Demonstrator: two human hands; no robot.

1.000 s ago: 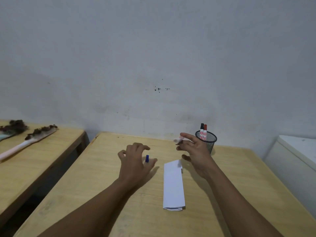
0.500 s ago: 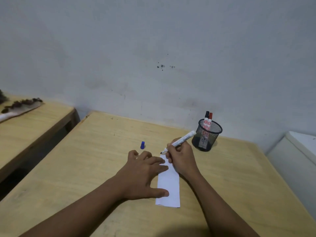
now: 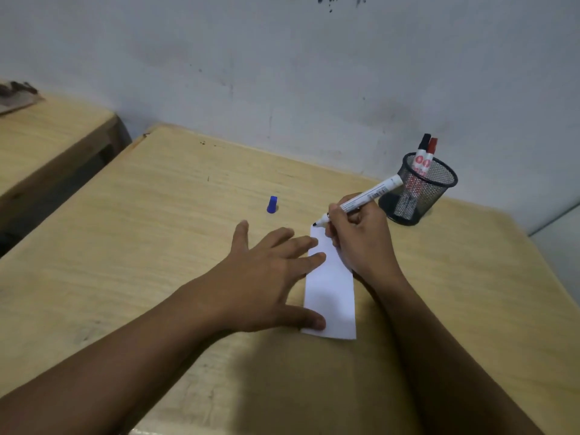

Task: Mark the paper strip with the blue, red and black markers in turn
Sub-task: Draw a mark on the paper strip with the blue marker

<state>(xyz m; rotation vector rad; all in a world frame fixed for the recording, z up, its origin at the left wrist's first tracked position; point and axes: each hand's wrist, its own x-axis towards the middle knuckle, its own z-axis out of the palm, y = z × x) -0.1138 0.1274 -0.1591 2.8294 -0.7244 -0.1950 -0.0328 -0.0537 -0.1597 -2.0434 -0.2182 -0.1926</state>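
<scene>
On the tabletop (image 3: 194, 189) the left hand (image 3: 266, 271) lies spread flat, fingers and thumb pinning the paper strip (image 3: 331, 293) by its left edge. The right hand (image 3: 361, 240) has its grip pinched on the uncapped blue marker (image 3: 361, 199), tip at the strip's far end; its cap (image 3: 272, 204) stands apart. Keep the strip pinned and stroke lightly, so it cannot skid.

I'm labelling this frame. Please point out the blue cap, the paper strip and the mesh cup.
blue cap (image 3: 272, 205), head view, middle of its side.
paper strip (image 3: 332, 293), head view, bare centre.
mesh cup (image 3: 439, 196), head view, right wall.
</scene>
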